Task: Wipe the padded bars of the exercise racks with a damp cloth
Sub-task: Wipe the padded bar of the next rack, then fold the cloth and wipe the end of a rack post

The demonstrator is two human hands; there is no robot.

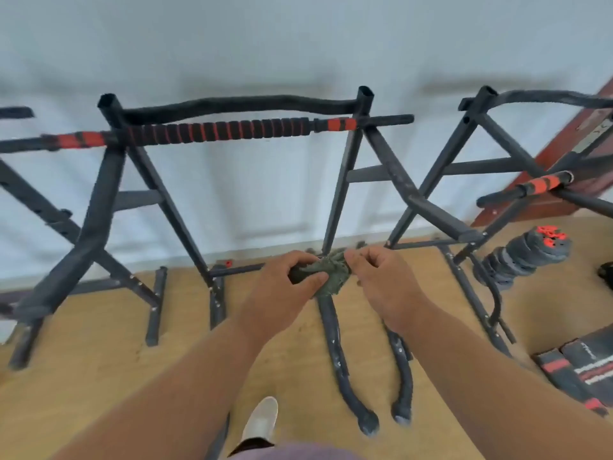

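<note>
A crumpled dark grey-green cloth (330, 273) is held in front of me between both hands. My left hand (285, 287) grips its left side, thumb on top. My right hand (381, 280) pinches its right edge with the fingertips. Behind the hands stands a black exercise rack with a black padded top bar (238, 105) and, just below it, a red-and-black ribbed padded bar (219, 131). A second rack at the right carries another black padded bar (547, 96) and a short red-and-black grip (537, 184). The hands are well below and in front of these bars.
The racks stand against a white wall on a wooden floor (99, 376), their black feet (335, 353) spreading toward me. A stack of black weight plates with red caps (524, 257) lies at the right, boxes (583, 370) nearer. My shoe (262, 419) shows below.
</note>
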